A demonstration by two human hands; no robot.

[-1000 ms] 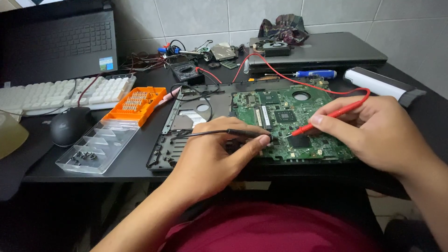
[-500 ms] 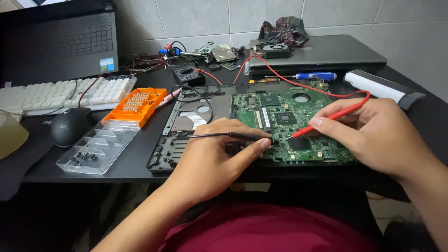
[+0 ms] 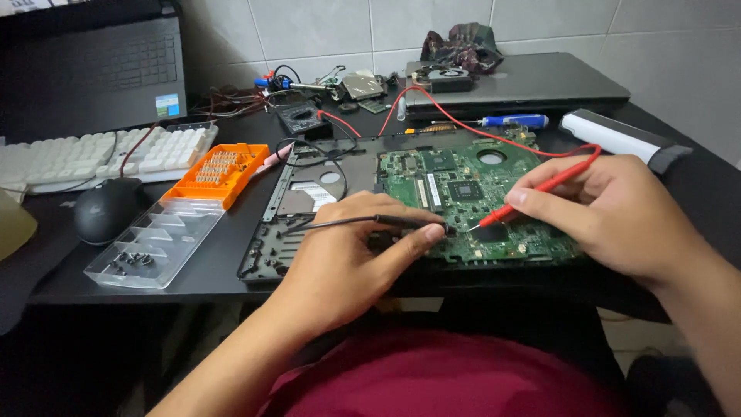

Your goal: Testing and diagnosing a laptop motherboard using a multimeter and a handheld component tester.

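Little has changed over the last second: both hands keep their places on the green circuit board (image 3: pixel 471 201), and the two probe tips stay close together near its front edge, the red one perhaps nudged a touch closer to the black. That steadiness suggests the same spot on the board is still being probed rather than a new one sought.

The left hand (image 3: pixel 347 266) is closed around the black probe (image 3: pixel 386 222), thumb and fingers pinching its thin shaft, its tip resting on the board. The right hand (image 3: pixel 617 212) pinches the red probe (image 3: pixel 532 197) like a pen, point angled down onto the board just beside a dark square chip. The red lead (image 3: pixel 463 127) loops back across the surface toward the small black meter (image 3: pixel 299 117) near the rear edge (its screen is too small to read).

The board is flat, glossy green and crowded with tiny metal parts; it lies in a black plastic laptop base (image 3: pixel 293 201) at the middle of the dark surface (image 3: pixel 224 266). Toward the left edge sit an orange bit tray (image 3: pixel 216 174), a clear ridged plastic lid (image 3: pixel 154 243) holding small dark screws, a matte black mouse (image 3: pixel 108 208) and a white keyboard (image 3: pixel 93 154). At the back lie a closed grey laptop (image 3: pixel 525 85) and a blue-handled screwdriver (image 3: pixel 513 121).
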